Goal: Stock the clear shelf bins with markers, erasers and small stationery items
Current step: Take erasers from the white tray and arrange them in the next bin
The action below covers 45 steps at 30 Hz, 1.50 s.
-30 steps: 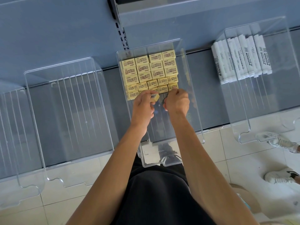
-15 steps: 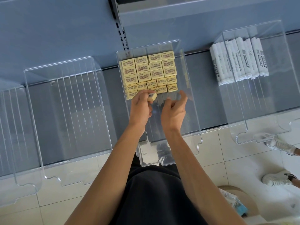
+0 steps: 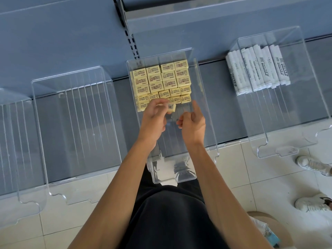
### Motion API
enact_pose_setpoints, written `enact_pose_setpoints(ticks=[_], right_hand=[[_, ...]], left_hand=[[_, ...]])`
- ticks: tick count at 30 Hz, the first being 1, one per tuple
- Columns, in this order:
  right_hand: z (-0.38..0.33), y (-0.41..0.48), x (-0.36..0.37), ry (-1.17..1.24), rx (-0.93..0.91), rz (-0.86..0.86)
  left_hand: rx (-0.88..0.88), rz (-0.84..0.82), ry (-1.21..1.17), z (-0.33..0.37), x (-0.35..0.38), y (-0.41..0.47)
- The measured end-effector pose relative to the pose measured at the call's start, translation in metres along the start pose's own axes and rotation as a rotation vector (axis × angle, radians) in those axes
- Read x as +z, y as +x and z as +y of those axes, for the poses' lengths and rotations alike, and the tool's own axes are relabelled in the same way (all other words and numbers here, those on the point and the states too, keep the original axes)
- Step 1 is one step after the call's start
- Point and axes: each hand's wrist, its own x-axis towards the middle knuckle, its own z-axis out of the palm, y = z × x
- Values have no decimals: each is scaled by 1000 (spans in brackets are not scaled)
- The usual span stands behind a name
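A clear middle bin (image 3: pixel 206 108) on the grey shelf holds several rows of yellow boxed erasers (image 3: pixel 161 81) packed against its back. My left hand (image 3: pixel 154 117) pinches one loose yellow eraser (image 3: pixel 171 107) just in front of the rows. My right hand (image 3: pixel 193 123) hovers beside it inside the bin, index finger raised, the other fingers loosely curled, holding nothing. A clear bin at the right (image 3: pixel 305 108) holds a row of white markers (image 3: pixel 256 69).
Two clear bins stand at the left (image 3: pixel 75 126) (image 3: pixel 10 150) with nothing in them. Bin fronts overhang the shelf edge above the tiled floor. Another person's white shoes (image 3: pixel 312 166) are at the right. A brown box (image 3: pixel 265 229) sits at lower right.
My right hand has drawn back from the eraser rows and opened, index finger up. My left hand still holds its eraser, turned slightly.
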Motion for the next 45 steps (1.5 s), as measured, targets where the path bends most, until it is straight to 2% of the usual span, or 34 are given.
enact_pose_setpoints(ticks=[5, 11, 16, 24, 33, 38, 42, 45], right_hand=[[2, -16, -18, -46, -176, -14], [-9, -28, -36, 132, -289, -191], [-18, -30, -45, 213, -283, -338], [-28, -37, -38, 271, -333, -518], [-40, -38, -23, 251, -106, -471], [-37, -25, -4, 163, -43, -285], [-27, -7, 16, -19, -31, -166], [-25, 0, 32, -66, -23, -105]], left_hand=[[71, -3, 92, -1, 3, -9], [216, 38, 195, -4, 6, -28], [296, 88, 244, -3, -3, -42], [214, 117, 36, -7, -12, -56], [358, 205, 176, -6, -26, -60], [382, 305, 245, -6, -37, -55], [409, 229, 174, -10, -55, -46], [399, 185, 163, -9, -66, -38]])
